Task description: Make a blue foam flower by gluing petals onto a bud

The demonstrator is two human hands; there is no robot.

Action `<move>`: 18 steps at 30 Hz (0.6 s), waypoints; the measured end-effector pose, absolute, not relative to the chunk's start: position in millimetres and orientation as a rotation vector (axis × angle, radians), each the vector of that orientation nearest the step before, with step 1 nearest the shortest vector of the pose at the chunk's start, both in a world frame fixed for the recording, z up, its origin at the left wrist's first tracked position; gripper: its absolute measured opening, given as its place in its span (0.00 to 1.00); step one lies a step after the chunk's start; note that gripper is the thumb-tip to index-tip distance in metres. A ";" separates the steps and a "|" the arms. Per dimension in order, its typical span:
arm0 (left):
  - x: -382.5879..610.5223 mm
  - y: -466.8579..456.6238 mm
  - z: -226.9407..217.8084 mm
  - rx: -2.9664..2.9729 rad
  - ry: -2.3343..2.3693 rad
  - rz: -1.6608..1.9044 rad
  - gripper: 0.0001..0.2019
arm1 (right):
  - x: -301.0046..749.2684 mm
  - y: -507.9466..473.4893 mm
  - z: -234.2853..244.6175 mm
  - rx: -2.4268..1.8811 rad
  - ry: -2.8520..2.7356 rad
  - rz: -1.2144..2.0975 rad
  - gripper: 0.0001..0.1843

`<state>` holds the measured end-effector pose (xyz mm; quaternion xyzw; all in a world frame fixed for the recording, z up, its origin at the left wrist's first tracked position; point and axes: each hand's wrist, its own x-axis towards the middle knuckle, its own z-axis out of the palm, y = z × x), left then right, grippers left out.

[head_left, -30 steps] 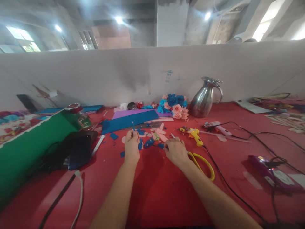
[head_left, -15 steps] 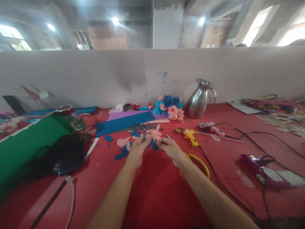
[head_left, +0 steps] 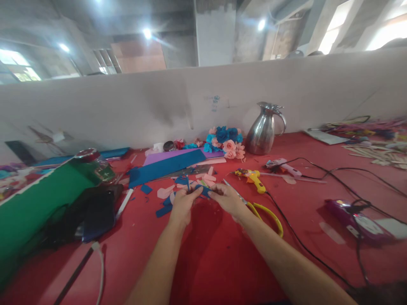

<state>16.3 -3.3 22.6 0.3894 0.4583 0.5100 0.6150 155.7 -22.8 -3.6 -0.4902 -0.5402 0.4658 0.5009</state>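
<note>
both hands meet low over the red tabletop (head_left: 216, 262), wrists apart and fingertips nearly together. the left hand (head_left: 182, 205) and the right hand (head_left: 228, 198) each pinch narrowly on a small blue piece (head_left: 203, 191), which spans the short gap between them. a thin blue strip (head_left: 188, 183) stands up at the left hand's fingers; whether it is gripped there or is part of the same piece, i cannot tell.

to shape the piece well, a light, even pinch from both sides seems best, with the thumbs working close to its middle so that the edges take the bend without tearing. it looks like thin, creasable stuff, so small movements should serve better than a hard pull. resting the wrists lower could steady the fingers.

pink scraps (head_left: 165, 192) lie just beyond and left of the left hand, and a wide blue band (head_left: 168, 167) lies farther beyond it. scissors (head_left: 255, 208) lie close to the right hand and partly behind its forearm, so that elbow is best held still. the yellow glue gun (head_left: 256, 182) rests farther right; its nozzle may be hot, so the fingers should avoid it.
</note>
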 end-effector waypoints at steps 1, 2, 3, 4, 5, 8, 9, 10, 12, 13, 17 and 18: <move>16.7 -3.6 22.8 0.892 1.051 1.175 0.15 | 155.7 -22.5 -4.4 -1.186 -1.301 1.122 0.07; 17.0 -3.9 23.0 0.888 1.046 1.173 0.15 | 155.2 -22.2 -5.5 -1.182 -1.293 1.114 0.07; 17.4 -4.1 23.2 0.892 1.042 1.166 0.15 | 154.3 -22.0 -6.5 -1.180 -1.294 1.095 0.07; 17.6 -4.3 23.3 0.902 1.043 1.153 0.15 | 153.3 -21.9 -7.1 -1.183 -1.298 1.062 0.07; 17.6 -4.2 23.3 0.916 1.045 1.143 0.15 | 152.6 -21.8 -7.2 -1.189 -1.310 1.022 0.07; 16.3 -2.4 22.7 0.975 1.041 1.142 0.15 | 158.1 -20.5 -0.8 -1.245 -1.389 0.882 0.09; 15.5 -1.1 22.2 0.978 1.049 1.153 0.15 | 164.4 -19.8 3.6 -1.283 -1.411 0.819 0.10; 14.5 0.4 21.5 0.972 1.057 1.161 0.16 | 173.3 -19.1 8.8 -1.350 -1.417 0.729 0.11; 12.5 4.0 19.5 0.948 1.095 1.176 0.17 | 198.6 -18.7 19.0 -1.575 -1.388 0.457 0.11; 11.7 6.0 18.2 0.949 1.117 1.170 0.17 | 213.7 -19.3 22.6 -1.725 -1.352 0.299 0.09; 10.1 12.1 11.6 0.944 1.190 1.124 0.17 | 270.5 -23.6 18.6 -2.262 -1.226 0.177 0.16; 10.0 12.7 10.1 0.963 1.187 1.097 0.17 | 280.0 -23.7 13.7 -2.323 -1.217 0.275 0.18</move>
